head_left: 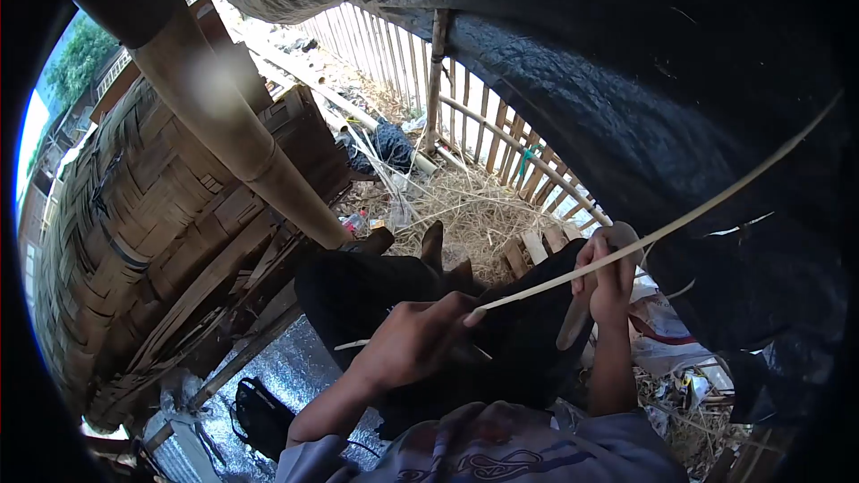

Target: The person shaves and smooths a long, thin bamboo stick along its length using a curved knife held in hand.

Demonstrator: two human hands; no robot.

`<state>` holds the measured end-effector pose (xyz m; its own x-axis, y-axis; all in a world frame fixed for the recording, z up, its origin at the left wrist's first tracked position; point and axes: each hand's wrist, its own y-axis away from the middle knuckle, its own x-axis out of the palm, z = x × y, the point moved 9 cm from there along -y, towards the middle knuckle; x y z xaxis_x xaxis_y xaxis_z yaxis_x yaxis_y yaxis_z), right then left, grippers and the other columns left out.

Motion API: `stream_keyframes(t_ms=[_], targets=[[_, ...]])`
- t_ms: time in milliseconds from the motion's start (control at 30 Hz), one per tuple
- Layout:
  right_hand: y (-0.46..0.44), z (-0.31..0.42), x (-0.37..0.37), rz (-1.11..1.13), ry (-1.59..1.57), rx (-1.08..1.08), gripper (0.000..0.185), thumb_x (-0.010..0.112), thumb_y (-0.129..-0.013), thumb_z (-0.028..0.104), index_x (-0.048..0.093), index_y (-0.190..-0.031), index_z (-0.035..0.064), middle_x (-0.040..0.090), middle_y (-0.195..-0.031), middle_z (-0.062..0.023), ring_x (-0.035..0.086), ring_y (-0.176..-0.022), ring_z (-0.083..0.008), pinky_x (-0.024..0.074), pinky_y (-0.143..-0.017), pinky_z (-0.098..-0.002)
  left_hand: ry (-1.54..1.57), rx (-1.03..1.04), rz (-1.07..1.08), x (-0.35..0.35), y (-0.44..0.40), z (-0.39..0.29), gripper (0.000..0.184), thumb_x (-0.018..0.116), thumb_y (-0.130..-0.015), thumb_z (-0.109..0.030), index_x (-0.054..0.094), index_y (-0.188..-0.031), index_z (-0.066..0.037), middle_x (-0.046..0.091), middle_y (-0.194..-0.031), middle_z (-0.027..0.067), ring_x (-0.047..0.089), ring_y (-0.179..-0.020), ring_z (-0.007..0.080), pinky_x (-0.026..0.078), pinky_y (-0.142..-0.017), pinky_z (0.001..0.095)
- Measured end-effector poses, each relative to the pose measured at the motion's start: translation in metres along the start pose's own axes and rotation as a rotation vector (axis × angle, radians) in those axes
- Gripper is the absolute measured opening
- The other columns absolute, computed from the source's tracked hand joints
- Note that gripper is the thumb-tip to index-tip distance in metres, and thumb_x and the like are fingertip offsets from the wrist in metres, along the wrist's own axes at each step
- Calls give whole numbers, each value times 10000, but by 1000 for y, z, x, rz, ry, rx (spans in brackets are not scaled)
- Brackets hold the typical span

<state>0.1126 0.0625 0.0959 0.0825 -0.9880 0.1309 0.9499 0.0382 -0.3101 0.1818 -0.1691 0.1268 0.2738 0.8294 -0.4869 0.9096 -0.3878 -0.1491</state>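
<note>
A long pale bamboo strip (680, 222) slants across the view, from the upper right down to my left hand. My left hand (416, 340) is closed around its lower end, above my dark-clad lap (362, 291). A thin pale end pokes out on the wrist side of that hand. My right hand (608, 282) is closed by my knee, with its fingers curled just at the strip. A flat, elongated knife-like tool (574, 320) sticks out below the right hand's fingers; its full shape is hidden by the hand.
A thick bamboo pole (215, 116) rises at left, beside a large woven bamboo panel (116, 241). Black sheeting (626, 107) hangs at right. Straw (474, 210) and a slatted bamboo fence (501, 134) lie ahead. A black pouch (261, 413) rests on silvery sheeting (300, 371).
</note>
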Motion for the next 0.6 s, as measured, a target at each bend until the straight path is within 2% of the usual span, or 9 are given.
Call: stream_keyframes(t_ms=[67,133,233,333,400,433,467,533,600], targets=[[10,-15,9,14,35,138,163,489,-1035,227,484,-1014,65,479,-676,-20,444,-504,-66,373,-457,-222,90,-67,-94,-12,34,9,206,536,-992,-200,565,-1074,-14,630,-717,162,665,-661,338,501,-604,410],[18,-15,26,118,47,124,158,486,-1038,219,484,-1007,64,484,-676,-14,448,-505,-56,371,-454,-221,133,-160,-256,-21,74,27,286,493,-1036,-259,593,-982,3,577,-655,23,522,-548,86,387,-508,258],[28,-25,36,174,20,197,166,495,-1036,228,488,-996,67,482,-653,6,450,-509,-44,370,-455,-217,354,-362,-423,-16,132,65,317,479,-1044,-329,575,-958,-39,483,-658,-40,413,-525,30,324,-486,217],[32,-46,48,289,79,284,212,506,-1034,264,497,-1013,53,506,-641,-7,495,-519,-74,400,-476,-258,574,-420,-577,8,147,81,303,436,-1062,-321,548,-986,-49,479,-717,-48,425,-579,4,323,-500,191],[27,-41,68,413,416,54,303,516,-1029,325,495,-1059,24,556,-670,-56,545,-537,-124,429,-503,-330,737,-458,-559,28,139,84,288,430,-1064,-331,514,-977,-70,450,-735,-58,387,-576,-1,311,-489,167],[26,-41,78,453,472,72,367,523,-1020,355,474,-1116,4,609,-713,-144,623,-578,-250,449,-538,-414,746,-457,-572,32,132,87,284,432,-1063,-331,513,-977,-72,446,-733,-60,383,-577,-1,311,-489,165],[23,-47,86,466,468,76,367,523,-1020,355,474,-1116,4,609,-713,-144,623,-578,-250,449,-538,-414,758,-458,-582,36,125,92,280,435,-1063,-330,511,-977,-75,442,-732,-61,380,-578,-1,311,-489,162],[16,-47,102,488,620,-103,365,527,-1014,345,457,-1136,8,620,-726,-203,648,-637,-367,466,-559,-448,739,-454,-600,42,104,100,274,431,-1065,-324,513,-979,-77,440,-731,-63,379,-578,-2,312,-489,164],[8,-63,113,523,648,-13,347,539,-1004,303,438,-1156,8,628,-751,-241,644,-701,-436,478,-581,-486,769,-475,-588,52,88,104,261,420,-1070,-311,518,-987,-83,435,-729,-66,377,-577,-2,312,-487,168]])
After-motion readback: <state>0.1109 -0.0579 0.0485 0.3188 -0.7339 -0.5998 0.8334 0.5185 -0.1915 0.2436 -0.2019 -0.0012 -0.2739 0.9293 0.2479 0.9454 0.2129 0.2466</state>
